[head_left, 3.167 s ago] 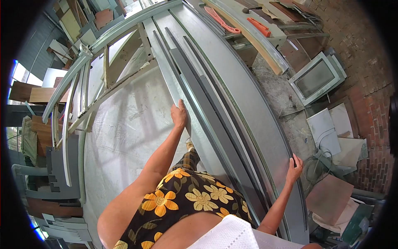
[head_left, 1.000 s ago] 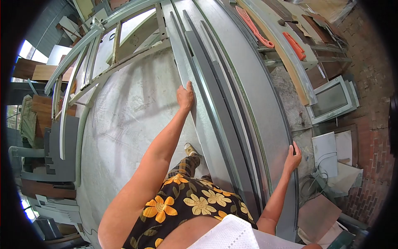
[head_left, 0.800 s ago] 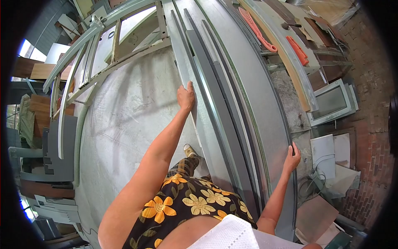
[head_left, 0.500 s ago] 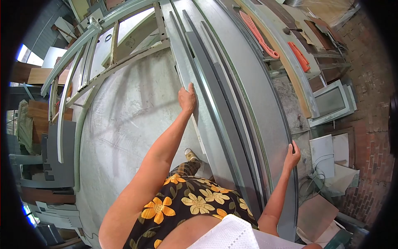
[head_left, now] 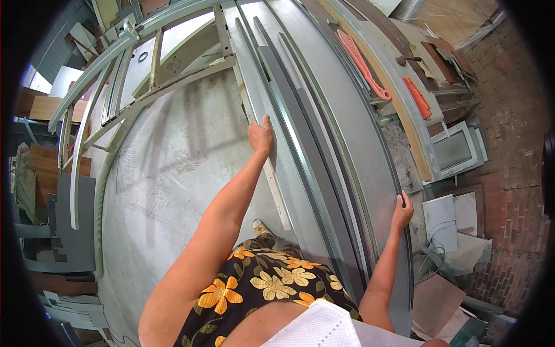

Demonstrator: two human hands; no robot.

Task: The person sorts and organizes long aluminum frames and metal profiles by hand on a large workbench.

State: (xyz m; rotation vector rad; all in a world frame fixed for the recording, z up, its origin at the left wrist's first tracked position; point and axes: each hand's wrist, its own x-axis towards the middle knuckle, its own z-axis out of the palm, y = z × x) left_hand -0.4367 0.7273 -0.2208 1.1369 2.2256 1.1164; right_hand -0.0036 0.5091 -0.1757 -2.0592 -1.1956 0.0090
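Note:
A long grey metal panel [head_left: 347, 110] runs from the top of the view down to the body, with dark grey strips [head_left: 309, 130] lying lengthwise on it. My left hand [head_left: 261, 136] grips the panel's left edge, fingers wrapped at the rim and partly hidden. At the far edge on the right, my right hand [head_left: 403, 210] holds the panel's dark rim between thumb and fingers. Beneath the left edge a pale bar [head_left: 276, 196] shows.
Left, a metal frame [head_left: 156, 58] stands over the concrete floor [head_left: 173, 150]. Right, a bench edge [head_left: 399, 110] has a pink-handled tool [head_left: 367, 72] and an orange object [head_left: 417, 98] near it. A framed pane [head_left: 454, 153] and sheets [head_left: 442, 222] lie beyond.
The surroundings at left and right have shifted slightly left in view. Both hands keep their hold on the panel, and my right hand appears slightly further left and higher.

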